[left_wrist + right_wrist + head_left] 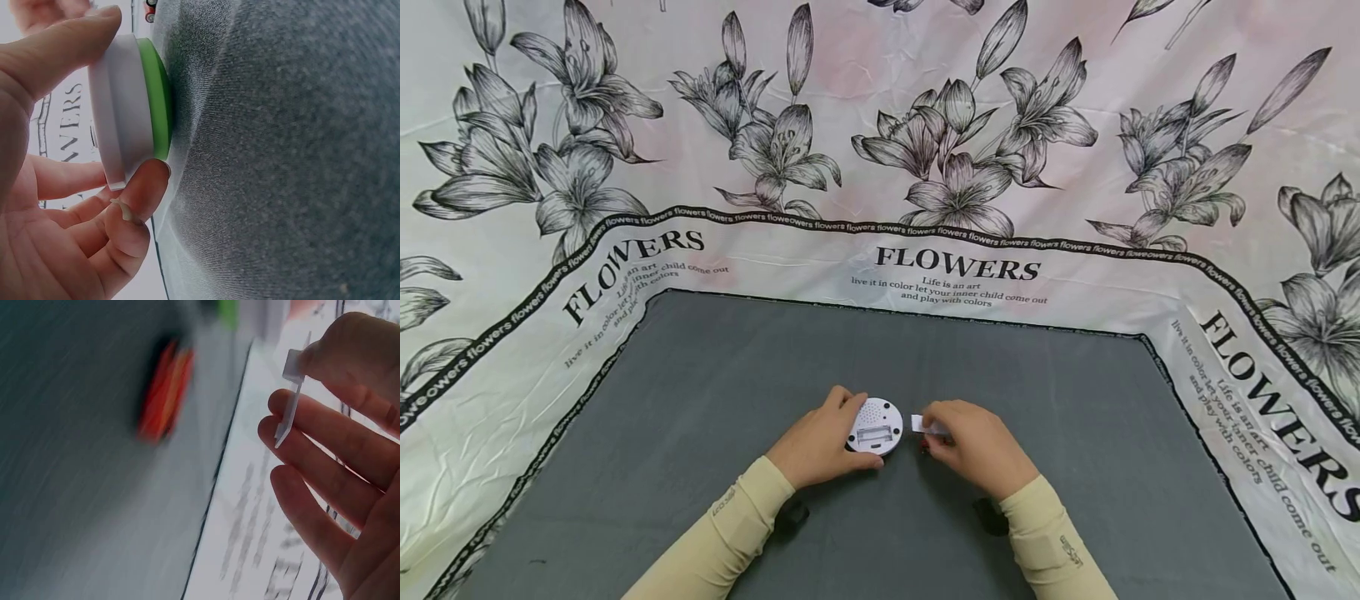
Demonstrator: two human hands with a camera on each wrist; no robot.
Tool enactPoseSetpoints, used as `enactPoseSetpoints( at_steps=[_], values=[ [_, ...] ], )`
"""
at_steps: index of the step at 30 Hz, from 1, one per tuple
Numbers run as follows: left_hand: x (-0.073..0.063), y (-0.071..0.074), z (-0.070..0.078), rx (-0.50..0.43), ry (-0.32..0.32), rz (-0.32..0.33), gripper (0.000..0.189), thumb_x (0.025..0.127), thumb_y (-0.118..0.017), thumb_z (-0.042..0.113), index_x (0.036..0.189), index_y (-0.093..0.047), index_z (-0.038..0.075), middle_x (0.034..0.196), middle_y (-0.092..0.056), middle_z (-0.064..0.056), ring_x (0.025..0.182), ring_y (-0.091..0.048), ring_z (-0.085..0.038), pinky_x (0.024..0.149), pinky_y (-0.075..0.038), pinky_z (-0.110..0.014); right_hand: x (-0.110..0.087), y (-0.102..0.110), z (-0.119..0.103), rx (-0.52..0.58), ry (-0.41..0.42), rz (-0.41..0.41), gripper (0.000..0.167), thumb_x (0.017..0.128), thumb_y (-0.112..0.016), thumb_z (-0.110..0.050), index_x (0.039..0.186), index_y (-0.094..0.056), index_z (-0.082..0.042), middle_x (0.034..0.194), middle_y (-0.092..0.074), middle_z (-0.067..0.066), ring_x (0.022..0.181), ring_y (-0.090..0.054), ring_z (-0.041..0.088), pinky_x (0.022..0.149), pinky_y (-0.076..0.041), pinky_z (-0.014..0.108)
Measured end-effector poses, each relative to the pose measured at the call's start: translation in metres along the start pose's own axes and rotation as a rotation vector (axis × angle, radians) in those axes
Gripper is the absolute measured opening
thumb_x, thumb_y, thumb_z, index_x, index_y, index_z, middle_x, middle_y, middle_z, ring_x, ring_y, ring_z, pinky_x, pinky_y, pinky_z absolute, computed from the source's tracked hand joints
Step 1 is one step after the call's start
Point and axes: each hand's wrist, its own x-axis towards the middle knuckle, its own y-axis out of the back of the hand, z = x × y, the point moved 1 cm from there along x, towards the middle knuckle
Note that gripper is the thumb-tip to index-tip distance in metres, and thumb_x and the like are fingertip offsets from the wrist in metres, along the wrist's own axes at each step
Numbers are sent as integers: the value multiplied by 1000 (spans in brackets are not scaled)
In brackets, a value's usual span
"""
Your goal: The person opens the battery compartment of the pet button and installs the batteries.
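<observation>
My left hand (816,442) grips a round white device (887,410) between thumb and fingers. Its back faces up, showing a bare rectangular battery compartment, small speaker holes and dark round feet. In the left wrist view, the green front (159,100) of the device faces down, close over the grey cloth. To the right, my right hand (981,446) pinches a small white battery cover (917,423), held apart from the device. The right wrist view shows the cover edge-on, with a small tab. Red batteries (165,394) lie on the cloth beneath that hand, blurred there.
Grey cloth (737,375) covers the work surface. Around it runs a white border (805,275) printed with lilies and the word FLOWERS. Dark wrist-worn pieces (992,517) sit under both wrists, by the cream sleeves (1052,542).
</observation>
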Motion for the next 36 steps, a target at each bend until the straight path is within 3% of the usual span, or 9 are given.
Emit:
enactPoseSetpoints(
  at_steps=[9,14,21,27,31,36],
  values=[
    [0,-1,0,20,21,-15,98,89,-88,54,163,-46,6,139,-53,-9,94,-63,-13,83,-55,-35,-55,11,48,-22,-273,-126,21,90,-86,-8,101,-74,-21,103,-77,-4,93,-72,13,78,-59,39],
    [2,-1,0,24,32,-17,100,88,-87,56,164,-45,8,140,-52,-8,92,-62,-13,83,-55,-35,-64,13,58,-5,-303,-136,19,90,-85,-8,101,-74,-19,103,-78,-2,93,-72,16,79,-59,41],
    [1,-3,2,40,37,-12,99,87,-88,57,163,-46,10,141,-53,-6,94,-63,-13,84,-56,-35,-50,10,48,-11,-255,-105,15,92,-85,-12,103,-77,-17,110,-79,1,102,-74,21,86,-61,45],
    [-1,-3,-1,38,24,2,98,88,-88,56,163,-46,8,140,-53,-7,93,-64,-14,83,-56,-36,-15,-3,27,-4,-140,-106,11,91,-88,-13,99,-82,-19,106,-79,-5,101,-73,17,89,-61,40],
    [0,-3,-1,38,12,9,98,88,-88,56,163,-47,7,140,-53,-8,91,-64,-14,80,-55,-34,-1,-12,20,3,-142,-138,10,89,-90,-15,92,-83,-22,98,-76,-8,95,-70,15,86,-61,37],
    [-1,-1,1,43,-5,12,96,88,-89,52,162,-48,6,137,-54,-8,90,-64,-13,78,-55,-33,1,-18,18,5,-176,-167,10,89,-90,-15,90,-83,-22,99,-75,-7,93,-69,15,83,-60,36]
  ],
)
